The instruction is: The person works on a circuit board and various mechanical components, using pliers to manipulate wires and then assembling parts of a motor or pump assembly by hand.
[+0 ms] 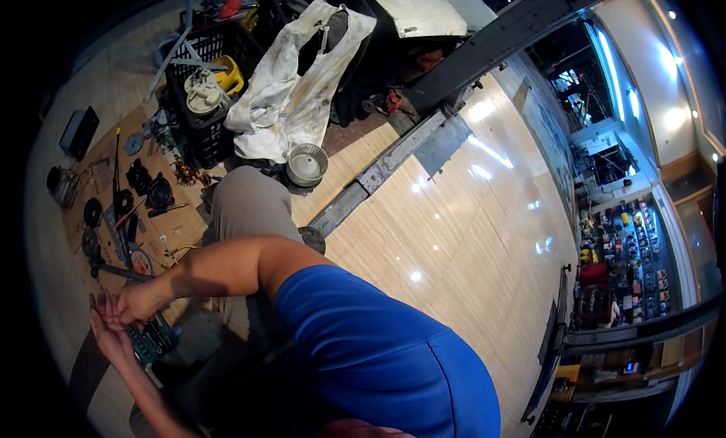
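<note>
Nearest the camera is your blue sleeve; past it your right hand meets your left hand, touching — whether either grips something small, you cannot tell from here. The green case lies just beside them, partly hidden, near cardboard bearing dark parts. It looks like close two-handed fiddling — the next move calls for a steady, light pinch.

A pale, glossy floor stretches across the middle, catching streaks of white light. Above it slants a thick grey metal beam. At the right, crowded shelves show many small goods, with a bluish tube light glowing beyond.
</note>
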`<state>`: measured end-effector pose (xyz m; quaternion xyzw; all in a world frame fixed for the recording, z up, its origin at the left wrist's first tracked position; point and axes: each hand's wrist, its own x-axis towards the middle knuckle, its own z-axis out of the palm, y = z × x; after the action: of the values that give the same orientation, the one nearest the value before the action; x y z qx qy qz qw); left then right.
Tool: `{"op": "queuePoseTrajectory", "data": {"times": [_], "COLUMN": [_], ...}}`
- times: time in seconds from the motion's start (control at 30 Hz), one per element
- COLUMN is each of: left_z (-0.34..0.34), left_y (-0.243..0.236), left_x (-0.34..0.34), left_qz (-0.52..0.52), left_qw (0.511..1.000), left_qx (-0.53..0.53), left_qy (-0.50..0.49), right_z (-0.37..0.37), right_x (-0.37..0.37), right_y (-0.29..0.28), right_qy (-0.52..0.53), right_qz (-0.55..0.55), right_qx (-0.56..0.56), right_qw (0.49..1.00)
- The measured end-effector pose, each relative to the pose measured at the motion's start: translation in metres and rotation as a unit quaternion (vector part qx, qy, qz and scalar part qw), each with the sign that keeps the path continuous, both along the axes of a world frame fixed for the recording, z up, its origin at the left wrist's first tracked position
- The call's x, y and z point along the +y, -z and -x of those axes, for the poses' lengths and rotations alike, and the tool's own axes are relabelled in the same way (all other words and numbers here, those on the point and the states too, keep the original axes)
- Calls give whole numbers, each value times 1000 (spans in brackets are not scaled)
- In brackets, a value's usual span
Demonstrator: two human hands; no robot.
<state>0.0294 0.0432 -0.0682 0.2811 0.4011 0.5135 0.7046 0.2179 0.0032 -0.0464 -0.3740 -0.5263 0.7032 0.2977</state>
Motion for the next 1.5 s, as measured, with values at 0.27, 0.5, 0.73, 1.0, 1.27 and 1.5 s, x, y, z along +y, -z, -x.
{"op": "queuePoseTrajectory", "data": {"times": [0.27,0.5,0.73,1.0,1.27,1.5], "left_z": [24,11,-8,-13,-7,-6], "left_y": [-19,-39,-38,-18,14,9], "left_x": [4,-14,-26,-20,-8,-2], "left_qz": [-60,-34,-31,-57,-85,-26], "left_qw": [989,979,927,895,903,962], "left_qx": [-81,96,257,312,401,271], "left_qy": [104,177,272,314,132,8], "right_z": [4,-8,-10,-4,-12,-8], "right_x": [28,56,76,78,51,17], "right_y": [12,14,29,34,1,-17], "right_qy": [-113,-202,-221,-162,-19,24], "right_qz": [-124,-160,-322,-285,-188,-3], "right_qx": [-109,-196,-321,-404,-311,-28], "right_qw": [980,946,863,854,931,999]}}
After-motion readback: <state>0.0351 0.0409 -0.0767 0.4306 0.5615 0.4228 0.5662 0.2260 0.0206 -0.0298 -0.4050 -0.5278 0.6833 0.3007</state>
